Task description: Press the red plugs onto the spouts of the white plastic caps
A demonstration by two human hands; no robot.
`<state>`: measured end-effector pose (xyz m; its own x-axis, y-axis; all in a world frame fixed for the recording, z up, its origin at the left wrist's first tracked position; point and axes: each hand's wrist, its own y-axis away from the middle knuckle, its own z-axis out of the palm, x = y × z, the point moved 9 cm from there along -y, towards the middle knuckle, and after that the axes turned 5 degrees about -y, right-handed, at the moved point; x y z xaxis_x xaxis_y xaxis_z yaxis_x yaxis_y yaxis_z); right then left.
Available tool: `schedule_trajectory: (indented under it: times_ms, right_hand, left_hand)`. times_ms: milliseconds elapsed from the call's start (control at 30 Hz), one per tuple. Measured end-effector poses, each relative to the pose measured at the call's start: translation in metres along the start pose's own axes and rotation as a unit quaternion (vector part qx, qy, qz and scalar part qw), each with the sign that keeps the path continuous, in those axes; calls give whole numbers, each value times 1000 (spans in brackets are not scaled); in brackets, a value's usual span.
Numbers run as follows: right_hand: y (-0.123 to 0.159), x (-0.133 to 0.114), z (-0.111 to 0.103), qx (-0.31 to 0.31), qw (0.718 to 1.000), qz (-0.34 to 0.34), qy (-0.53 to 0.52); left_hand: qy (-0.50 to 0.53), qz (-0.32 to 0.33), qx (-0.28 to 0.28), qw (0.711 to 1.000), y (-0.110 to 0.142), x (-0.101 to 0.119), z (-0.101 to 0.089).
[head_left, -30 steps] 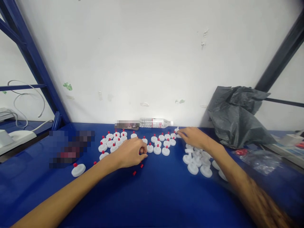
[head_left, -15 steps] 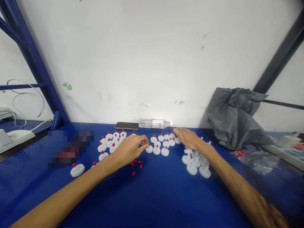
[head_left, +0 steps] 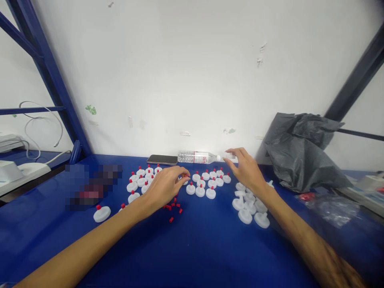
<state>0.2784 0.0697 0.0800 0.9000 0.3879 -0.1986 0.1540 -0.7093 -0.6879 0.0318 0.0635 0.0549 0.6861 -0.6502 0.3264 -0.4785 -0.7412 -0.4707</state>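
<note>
My left hand is closed in a pinch at the back of the table, its fingertips on a small red cap by a white disc that is partly hidden. White plastic discs with red-capped stems stand on both sides of it. Loose red caps lie below its wrist. My right hand is raised near the bottle's neck, thumb and fingers apart, with nothing visible between them. Under its wrist is a cluster of white discs with bare stems.
A blue table meets a white wall. Along the wall lie a phone and a clear water bottle. On the right are a grey plastic bag and clear plastic wrap. A blue metal frame rises at left.
My right hand has lifted from among the discs, and its thumb and fingers have spread. My left fingertips have moved slightly back, off a red-capped disc. The view has shifted a little.
</note>
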Motion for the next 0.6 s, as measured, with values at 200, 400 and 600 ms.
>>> schedule_trajectory:
  times_ms: [200, 400, 600]
  right_hand:
    - [15, -80, 18, -95, 977, -162, -101]
    - [30, -111, 37, -151, 963, -181, -132]
    - [33, -119, 33, -146, 959, -195, -144]
  left_hand:
    - [65, -5, 57, 996, 0, 0, -13]
    - [87, 12, 81, 993, 1, 5, -18]
    - [87, 61, 69, 992, 2, 13, -11]
